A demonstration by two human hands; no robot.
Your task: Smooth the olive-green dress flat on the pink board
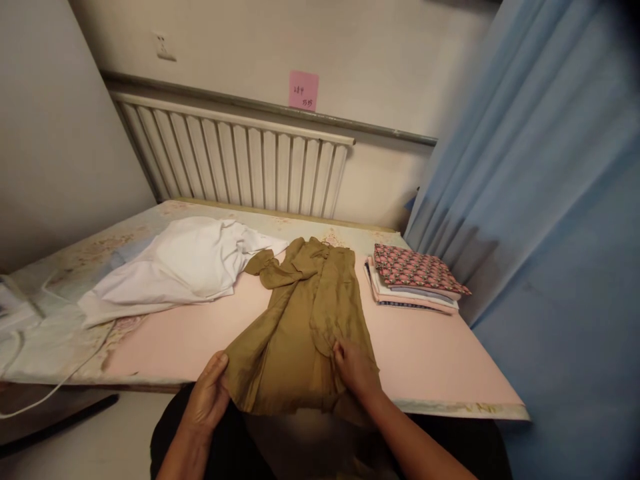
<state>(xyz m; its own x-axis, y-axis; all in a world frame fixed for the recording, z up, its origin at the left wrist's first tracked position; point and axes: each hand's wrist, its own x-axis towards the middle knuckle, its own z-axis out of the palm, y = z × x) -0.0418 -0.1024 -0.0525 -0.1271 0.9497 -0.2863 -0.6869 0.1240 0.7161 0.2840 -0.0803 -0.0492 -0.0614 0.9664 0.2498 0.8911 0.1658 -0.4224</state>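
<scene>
An olive-brown long-sleeved garment (pixel 293 333), perhaps a blouse, lies spread over the pink sheet, its lower edge hanging past the table's front. My left hand (pixel 213 393) pinches its lower left corner between thumb and fingers. On the right, my right hand (pixel 355 367) is closed at the cuff end of a sleeve lying down the garment's front. The other sleeve is bunched at the upper left, beside a heap of white cloth (pixel 195 257). Wrinkles cover the garment's upper end, where the collar cannot be made out clearly.
A folded stack of cloths (pixel 417 293), topped by a red patterned one (pixel 415 270), sits to the right. A blue curtain (pixel 530 200) hangs beyond it. Behind the table is a white radiator (pixel 240 157). A white cable (pixel 65 380) runs over the left front edge.
</scene>
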